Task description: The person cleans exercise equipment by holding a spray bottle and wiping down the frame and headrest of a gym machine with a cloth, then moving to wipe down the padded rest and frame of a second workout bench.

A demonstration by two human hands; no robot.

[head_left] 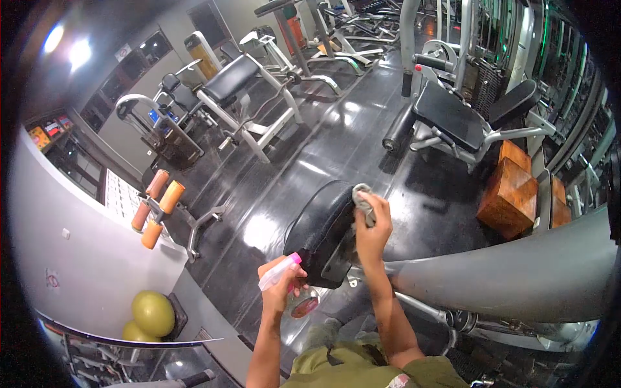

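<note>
In the head view, my left hand [278, 284] is wrapped around a spray bottle [305, 306] with a whitish trigger head, a pink nozzle tip and a clear body that shows something reddish. My right hand [374, 226] grips a crumpled grey cloth [364, 199]. The cloth lies against the upper right edge of a black padded machine cushion [321, 226], which is tilted in front of me. Near the cushion's lower left side, the bottle's nozzle points up and to the right.
A thick grey machine tube [498, 275] runs close by on the right. Beyond it stand wooden boxes [508, 197] and a black padded bench [449, 113]. Orange foam rollers [170, 197] and green exercise balls [154, 312] are at left. Another bench [231, 79] stands farther back on the dark floor.
</note>
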